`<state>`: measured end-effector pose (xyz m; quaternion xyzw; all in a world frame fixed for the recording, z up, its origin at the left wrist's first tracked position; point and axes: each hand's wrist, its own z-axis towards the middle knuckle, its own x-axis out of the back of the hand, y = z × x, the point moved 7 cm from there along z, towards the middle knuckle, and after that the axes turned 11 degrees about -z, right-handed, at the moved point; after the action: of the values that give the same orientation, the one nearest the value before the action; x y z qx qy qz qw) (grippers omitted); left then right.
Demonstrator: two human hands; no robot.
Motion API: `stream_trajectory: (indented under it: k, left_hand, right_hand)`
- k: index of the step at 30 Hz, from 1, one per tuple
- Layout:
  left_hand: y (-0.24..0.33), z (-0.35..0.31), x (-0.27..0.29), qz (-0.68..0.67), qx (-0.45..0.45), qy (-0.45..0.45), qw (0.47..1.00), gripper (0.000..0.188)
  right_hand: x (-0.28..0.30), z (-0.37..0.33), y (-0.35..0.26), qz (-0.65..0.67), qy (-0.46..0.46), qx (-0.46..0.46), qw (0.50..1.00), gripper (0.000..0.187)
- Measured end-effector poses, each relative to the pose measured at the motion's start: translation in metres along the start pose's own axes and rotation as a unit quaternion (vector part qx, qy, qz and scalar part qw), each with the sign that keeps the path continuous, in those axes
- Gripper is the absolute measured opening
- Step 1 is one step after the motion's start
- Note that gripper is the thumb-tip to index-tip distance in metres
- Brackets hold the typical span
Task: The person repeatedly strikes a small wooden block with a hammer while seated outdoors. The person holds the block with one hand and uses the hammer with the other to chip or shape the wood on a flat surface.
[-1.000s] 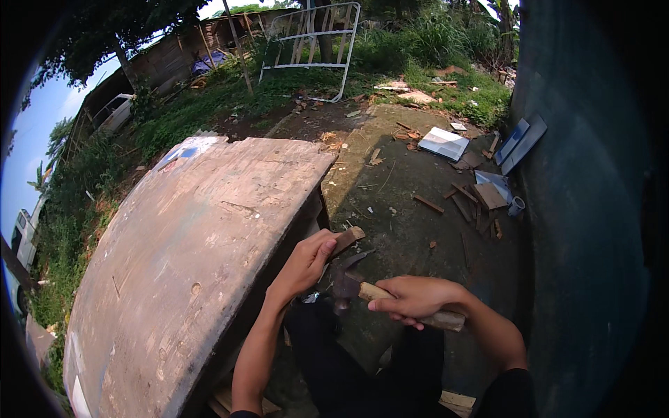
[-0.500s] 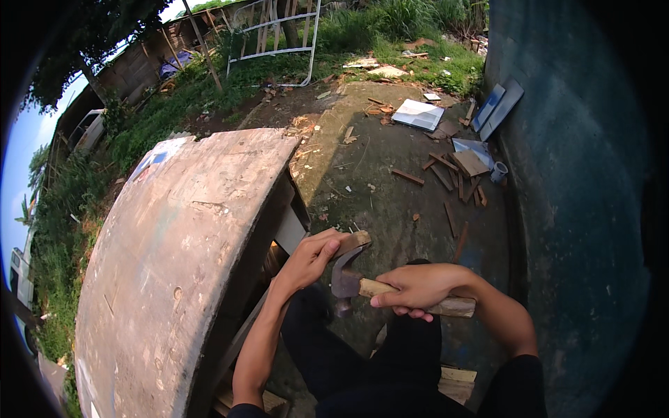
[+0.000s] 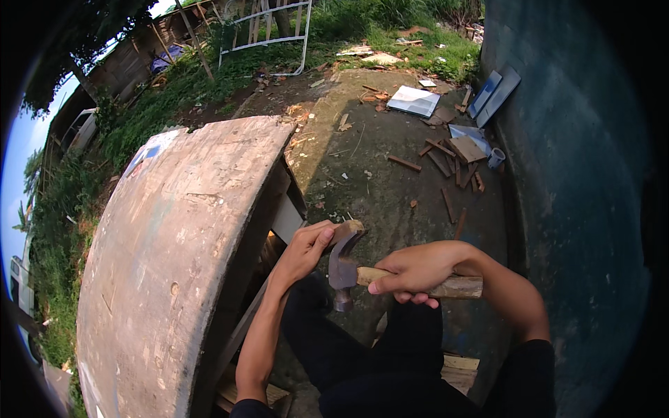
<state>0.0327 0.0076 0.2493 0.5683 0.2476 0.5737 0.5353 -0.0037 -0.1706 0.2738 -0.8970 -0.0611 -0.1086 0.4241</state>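
Claw hammer [image 3: 340, 273] has shifted closer to wood block [image 3: 354, 225] | right hand [image 3: 417, 268]: clenched round hammer, right of block | left hand [image 3: 306, 249]: gripping block | wooden tabletop [image 3: 181, 230]: left of block

left forearm [image 3: 261, 334], bare, extends from the near left toward the far side; the left hand [image 3: 304, 255] turns rightward at the wrist, fingers curled, thumb angled far and right. right forearm [image 3: 507, 291], bent at the elbow, slopes leftward; the right hand [image 3: 419, 267] is back uppermost, fingers wrapped under, thumb pointing left. the hands lie near each other, apart.
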Motion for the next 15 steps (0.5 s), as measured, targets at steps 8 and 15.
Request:
stream_trajectory:
  k: [8,15]
  left_hand:
    - [-0.022,-0.005,-0.006,-0.016,0.043,0.022,0.999,0.05]
    - [-0.034,-0.009,-0.009,-0.04,0.036,0.026,0.998,0.046]
  right_hand:
    - [0.003,0.006,0.002,0.103,-0.024,-0.015,0.994,0.037]
    - [0.012,-0.003,0.009,0.11,0.013,-0.026,0.993,0.039]
